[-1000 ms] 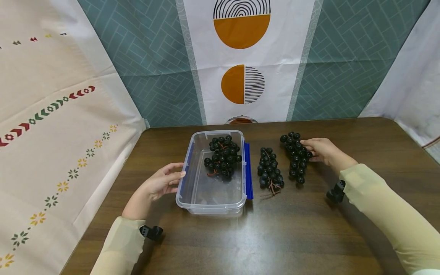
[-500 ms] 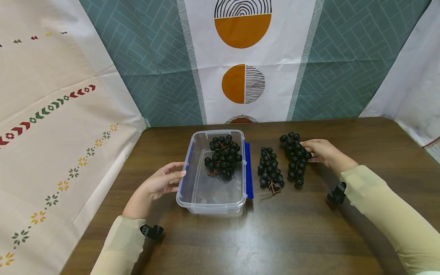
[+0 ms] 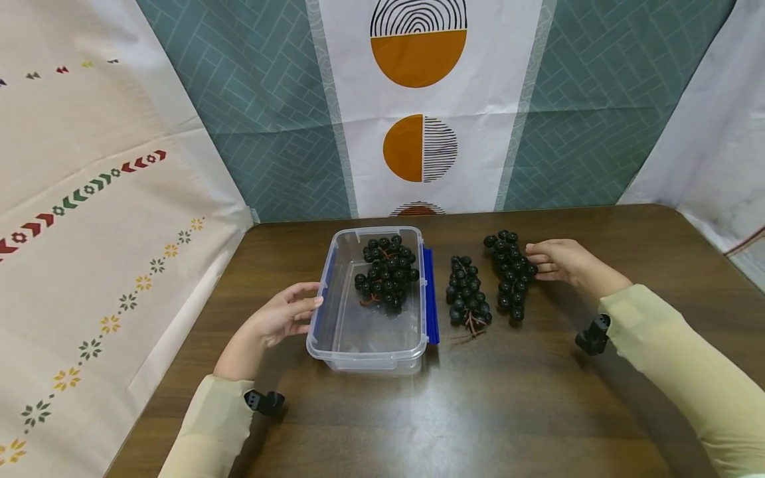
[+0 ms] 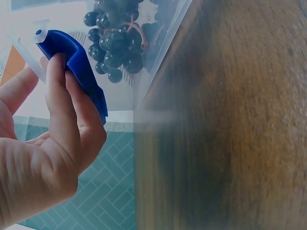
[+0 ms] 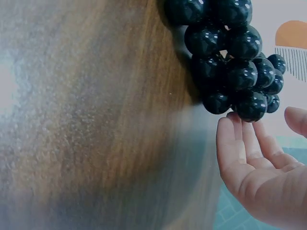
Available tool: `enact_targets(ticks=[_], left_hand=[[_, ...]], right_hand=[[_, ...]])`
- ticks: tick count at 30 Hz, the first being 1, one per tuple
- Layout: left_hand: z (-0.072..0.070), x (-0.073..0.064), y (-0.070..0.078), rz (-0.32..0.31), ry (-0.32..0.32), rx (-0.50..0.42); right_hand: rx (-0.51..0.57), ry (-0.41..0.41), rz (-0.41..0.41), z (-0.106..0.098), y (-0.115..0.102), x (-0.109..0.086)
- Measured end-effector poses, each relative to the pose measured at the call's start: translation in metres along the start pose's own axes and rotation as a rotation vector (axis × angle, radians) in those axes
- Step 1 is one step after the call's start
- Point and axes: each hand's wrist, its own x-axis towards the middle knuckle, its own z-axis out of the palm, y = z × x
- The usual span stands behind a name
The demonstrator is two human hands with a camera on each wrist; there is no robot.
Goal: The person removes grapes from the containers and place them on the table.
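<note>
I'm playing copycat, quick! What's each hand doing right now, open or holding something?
Left hand: closed, holding the side of the box.
Right hand: open, fingertips at the rightmost grapes, not gripping them.

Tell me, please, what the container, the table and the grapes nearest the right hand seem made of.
Container: probably clear plastic, glossy; transparent walls.
Table: wood or laminate, satin; brown grain, soft reflections.
Grapes: glossy, perhaps plastic; bright highlights, though real fruit is possible.

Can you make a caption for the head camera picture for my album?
Left hand holds the box with grapes inside; right hand beside the rightmost bunch on the table.
</note>
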Motion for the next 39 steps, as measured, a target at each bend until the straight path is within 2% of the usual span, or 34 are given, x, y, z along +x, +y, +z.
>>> enact_targets(ticks=[9, 15, 28, 39], left_hand=[[0.001, 0.0, 0.0, -0.007, 0.015, 0.005], [0.0, -0.001, 0.0, -0.012, 0.012, 0.005], [0.0, 0.0, 0.002, -0.018, 0.016, 0.023], [-0.001, 0.0, 0.001, -0.017, 0.017, 0.018]], right_hand=[[-0.031, 0.008, -0.032, 0.001, -0.008, -0.006], [0.019, 0.018, -0.063, 0.0, -0.013, -0.008], [0.029, 0.104, -0.138, 0.018, -0.025, -0.018], [0.021, 0.158, -0.321, 0.035, -0.032, -0.022]])
